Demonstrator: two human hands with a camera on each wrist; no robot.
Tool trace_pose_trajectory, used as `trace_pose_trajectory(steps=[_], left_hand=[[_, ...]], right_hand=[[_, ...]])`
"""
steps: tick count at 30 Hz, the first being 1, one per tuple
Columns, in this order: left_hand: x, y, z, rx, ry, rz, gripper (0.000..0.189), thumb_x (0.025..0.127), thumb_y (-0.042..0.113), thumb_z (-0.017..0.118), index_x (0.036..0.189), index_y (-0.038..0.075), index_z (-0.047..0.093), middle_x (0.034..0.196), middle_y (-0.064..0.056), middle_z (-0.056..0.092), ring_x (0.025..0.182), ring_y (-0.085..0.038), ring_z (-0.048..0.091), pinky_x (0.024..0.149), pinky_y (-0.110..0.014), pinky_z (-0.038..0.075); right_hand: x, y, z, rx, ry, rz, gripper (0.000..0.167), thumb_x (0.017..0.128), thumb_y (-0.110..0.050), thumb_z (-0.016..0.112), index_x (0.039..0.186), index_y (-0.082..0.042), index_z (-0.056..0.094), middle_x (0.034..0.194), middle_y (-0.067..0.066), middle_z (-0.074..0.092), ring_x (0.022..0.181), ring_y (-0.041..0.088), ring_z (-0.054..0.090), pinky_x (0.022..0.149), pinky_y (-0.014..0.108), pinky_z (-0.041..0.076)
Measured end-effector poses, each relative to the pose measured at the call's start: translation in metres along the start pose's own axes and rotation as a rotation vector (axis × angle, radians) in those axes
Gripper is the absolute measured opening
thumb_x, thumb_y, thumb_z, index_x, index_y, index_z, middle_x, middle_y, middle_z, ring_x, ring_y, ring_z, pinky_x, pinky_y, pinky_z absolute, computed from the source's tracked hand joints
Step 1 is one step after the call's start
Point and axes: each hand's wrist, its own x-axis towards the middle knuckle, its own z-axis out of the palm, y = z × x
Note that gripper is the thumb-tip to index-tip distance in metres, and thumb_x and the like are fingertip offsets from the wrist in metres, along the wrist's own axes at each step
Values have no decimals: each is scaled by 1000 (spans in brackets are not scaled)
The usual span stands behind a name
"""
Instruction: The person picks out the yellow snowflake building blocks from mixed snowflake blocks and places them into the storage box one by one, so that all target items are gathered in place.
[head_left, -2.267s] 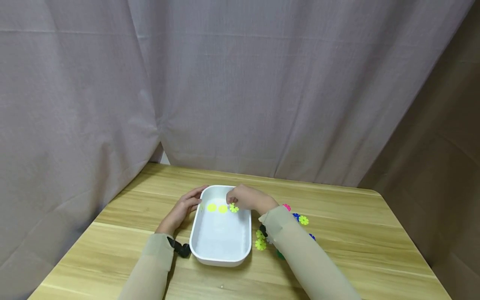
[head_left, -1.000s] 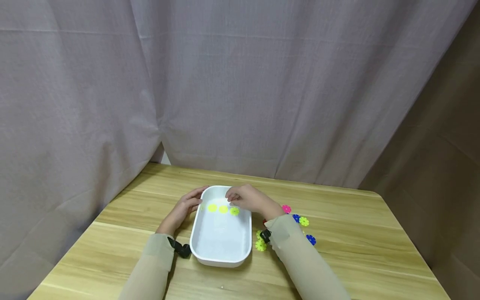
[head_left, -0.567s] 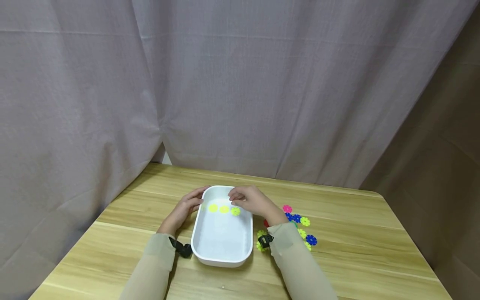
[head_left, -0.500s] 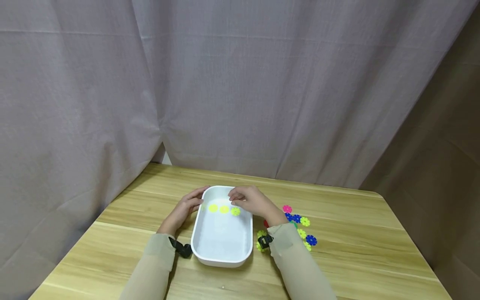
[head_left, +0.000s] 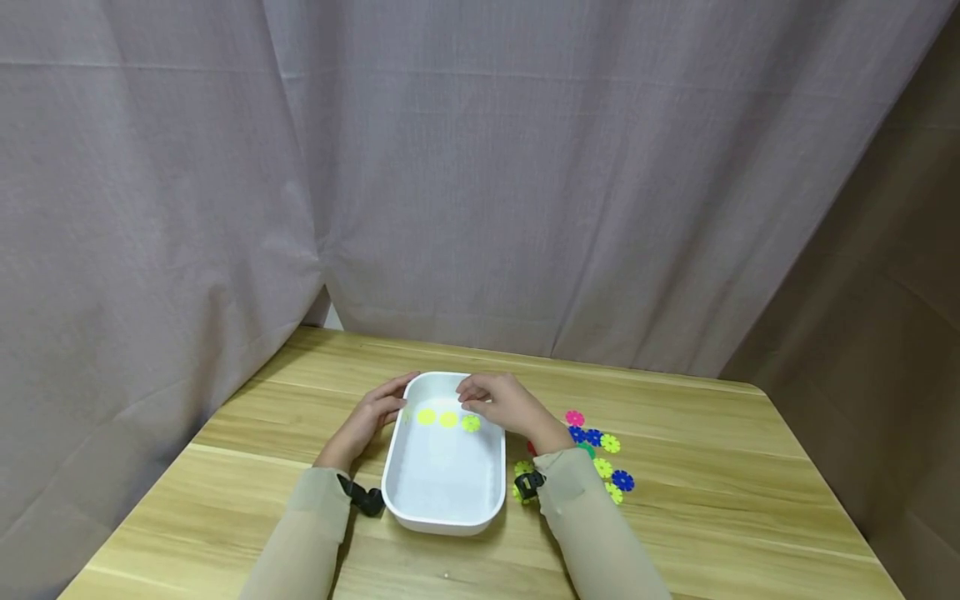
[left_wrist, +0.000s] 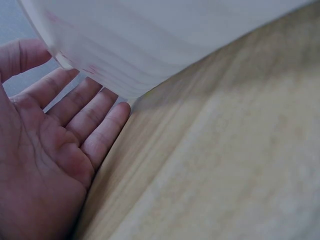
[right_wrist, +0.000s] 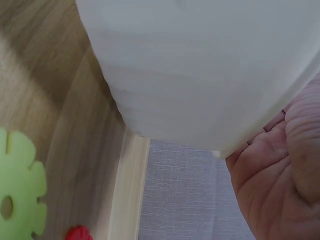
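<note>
**White tray between both hands, long axis near to far**

Nearest the wearer: two beige sleeves, each with a black wrist strap [head_left: 367, 499]. Between them, white tray [head_left: 444, 508] set on the desk [head_left: 225, 500], long axis running away from the body, near rim closest to the wearer.

Left hand [head_left: 371, 414] laid flat against the tray's outer left wall near the far end; fingers [left_wrist: 95, 117] straight, relaxed, touching the wall, gripping nothing. Right hand [head_left: 504, 403] hovering over the tray's far right corner, fingers loosely curled, empty as far as visible; palm beside the outer wall in the right wrist view. Right hand nearer to the tray contents.

Inside the tray, at the far end: three yellow discs [head_left: 447, 419] in a row across the short axis, the rightmost directly below the right fingertips.

Right of the tray, on the desk: scattered flower-shaped discs [head_left: 596, 454] in pink, blue, green, yellow, red, partly hidden by the right forearm.

Surface: light wood-grain desk. Beyond: grey curtain [head_left: 480, 167] closing the back and left; brown panel at right.
</note>
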Motion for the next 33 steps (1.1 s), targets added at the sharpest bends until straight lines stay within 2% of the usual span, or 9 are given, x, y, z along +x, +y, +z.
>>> trace_pose_trajectory(steps=[20, 25, 33], left_hand=[[0, 0, 1, -2, -3, -9, 57, 95, 11, 52, 152, 9, 46, 153, -16, 45, 138, -34, 44, 103, -30, 47], [1, 0, -1, -8, 4, -10, 58, 95, 10, 51, 152, 10, 45, 154, -14, 44, 139, -32, 44, 106, -33, 45], [2, 2, -4, -1, 3, -8, 57, 95, 10, 52, 152, 10, 46, 154, -12, 45, 138, -30, 44, 104, -30, 46]], right_hand=[[-7, 2, 1, -7, 33, -30, 21, 98, -14, 66, 115, -3, 70, 101, -4, 72, 95, 9, 68, 88, 28, 55], [-11, -2, -3, -17, 32, -38, 18, 98, -14, 66, 114, -6, 71, 102, -3, 73, 97, 10, 68, 89, 30, 55], [-17, -4, -14, -37, 45, -52, 20, 97, -13, 67, 115, -5, 71, 105, -1, 73, 97, 10, 68, 88, 31, 56]])
